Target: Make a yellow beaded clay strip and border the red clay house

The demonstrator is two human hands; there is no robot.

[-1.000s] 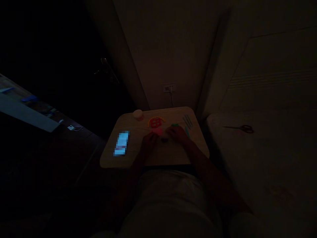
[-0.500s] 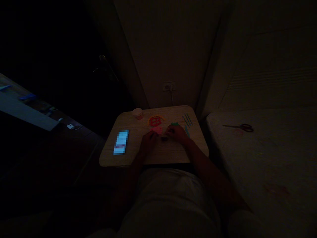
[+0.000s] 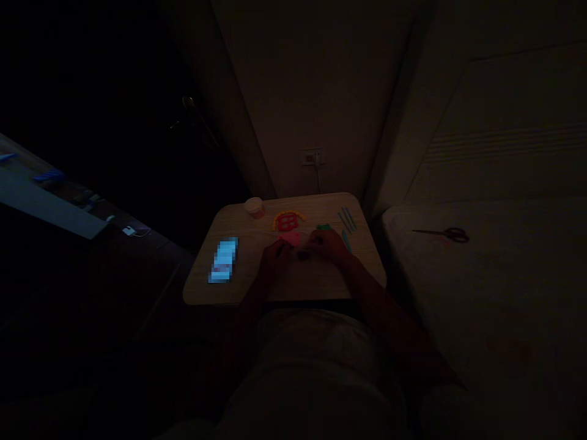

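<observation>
The light is very dim. My left hand (image 3: 275,256) rests on the small table with curled fingers at the lower edge of a flat pink piece (image 3: 290,238), which looks like modelling clay. Across from it, my right hand (image 3: 328,245) has its fingers pinched together; whatever they hold is too dark to make out. A small dark lump (image 3: 303,253) lies between the hands. Just beyond the pink piece is a red window-like shape (image 3: 288,222) with an orange-yellow arched strip (image 3: 290,213) around its top. A green piece (image 3: 323,227) shows behind my right hand.
A lit phone (image 3: 223,260) lies on the left of the wooden table (image 3: 202,287). At the back stands a tub (image 3: 255,208). Thin blue-green sticks (image 3: 347,220) and a blue-green tool (image 3: 347,241) lie right. Scissors (image 3: 452,234) rest on the pale surface beside the table.
The view has shifted very slightly. My right fingers have moved a little by the dark lump; my left hand stays almost in place.
</observation>
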